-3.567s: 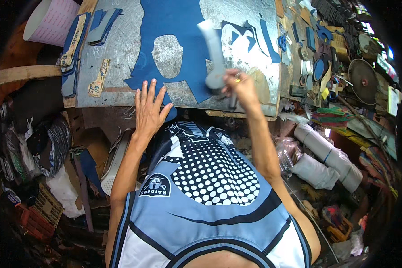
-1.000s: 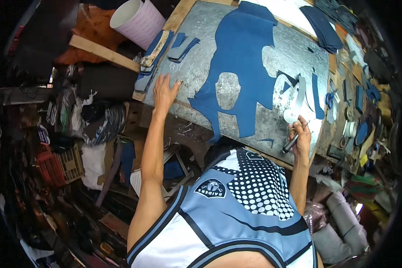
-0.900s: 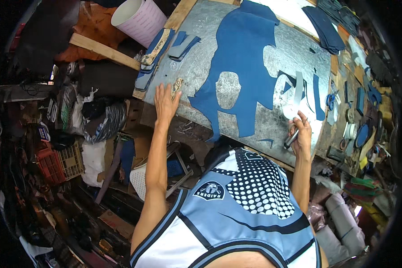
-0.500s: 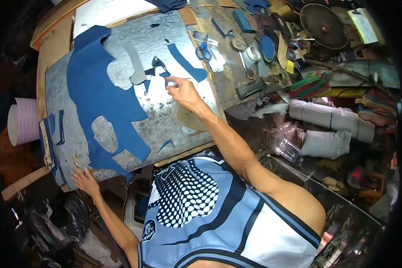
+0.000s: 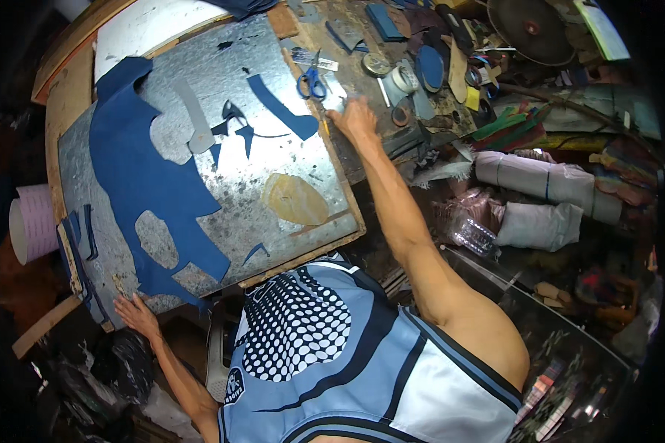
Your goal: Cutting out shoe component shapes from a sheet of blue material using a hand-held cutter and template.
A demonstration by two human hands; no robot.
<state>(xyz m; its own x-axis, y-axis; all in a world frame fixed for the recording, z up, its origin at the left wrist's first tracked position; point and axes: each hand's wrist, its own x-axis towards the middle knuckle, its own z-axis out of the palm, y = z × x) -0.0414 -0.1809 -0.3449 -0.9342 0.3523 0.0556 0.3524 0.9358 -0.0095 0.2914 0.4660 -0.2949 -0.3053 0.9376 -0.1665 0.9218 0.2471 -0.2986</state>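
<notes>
"Hands, in the head view: how do they stand?"

"Well apart. The left hand [image 5: 138, 317] is at the near left corner of the tabletop [image 5: 233, 184], fingers spread, just below a small tan strip [image 5: 118, 283]. The right hand [image 5: 358, 119] is out past the metal sheet's right edge, just beside the scissors [image 5: 312, 87] with blue handles."

"Is the right one holding anything?"

"I can't tell. Its fingers are bent and the far side of it is blurred."

"And the blue sheet of material?"

"That blue sheet [image 5: 125, 170] lies flat along the left part of the metal, with a rounded hole near its lower end and a narrow tip hanging over the near edge."

"What lies around it?"

"A grey paddle-shaped template [image 5: 192, 111], near the sheet's right side, its round end toward the person. Right of that come dark offcuts [image 5: 233, 114] and a long blue strip [image 5: 277, 105] with a wider end. Nearer the person are a yellowish flat patch [image 5: 295, 199] and a thin blue scrap [image 5: 256, 253]."

"Left edge?"

"Blue cut pieces [image 5: 73, 240], gathered there. Beyond the right hand sit a white tape roll [image 5: 404, 78] and a blue oval piece [image 5: 429, 68]."
</notes>
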